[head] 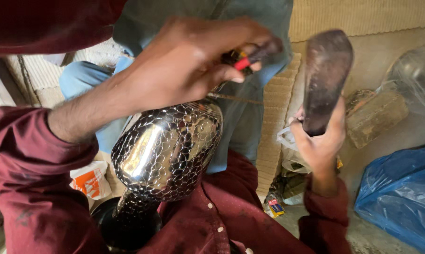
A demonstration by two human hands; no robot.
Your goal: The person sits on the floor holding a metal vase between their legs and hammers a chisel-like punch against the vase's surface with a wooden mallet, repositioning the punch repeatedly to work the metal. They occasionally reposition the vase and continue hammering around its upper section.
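The shiny metal vase (pixel 168 148) lies tilted in the lap, its long axis running from 7 o'clock up to 1 o'clock. The left hand (pixel 189 61) sits over its upper end, fingers pinched around a small punch (pixel 250 57) with a red band. The right hand (pixel 318 138), at 3 o'clock and well apart, grips a dark mallet (pixel 326 77) raised upright, wrist cocked.

Worker in dark maroon long-sleeved shirt, small pale buttons down the front placket. Sleeve pushed up w/ bunched cuff above the left hand (pixel 184 61); other cuff sits at the wrist below the right hand (pixel 318 141). Fabric creased, faint smudges on the left sleeve. Both hands bare.
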